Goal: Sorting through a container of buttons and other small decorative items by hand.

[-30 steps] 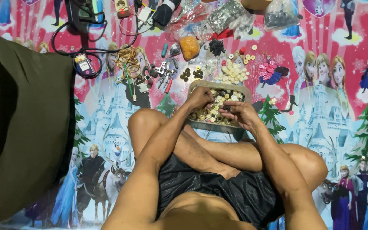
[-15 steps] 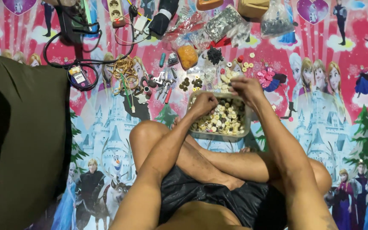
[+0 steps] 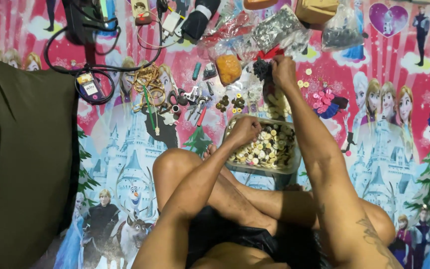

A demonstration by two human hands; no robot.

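Cream and brown buttons fill the clear tray (image 3: 287, 162), which is set on the printed mat (image 3: 399, 164) just ahead of the crossed legs. The left hand (image 3: 245, 130) is curled shut over the buttons (image 3: 267, 147). Farther out, the dark button pile (image 3: 262, 69) is pinched by the right hand (image 3: 283, 69), beside an orange bag (image 3: 228, 68).

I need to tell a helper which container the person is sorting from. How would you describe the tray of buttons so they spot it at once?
Start at the person's crossed legs on the bright cartoon mat. Just beyond the knees sits a clear rectangular tray, with the left hand resting on it. Unlike the small loose piles and plastic bags further out, it is heaped with mixed cream and brown buttons.
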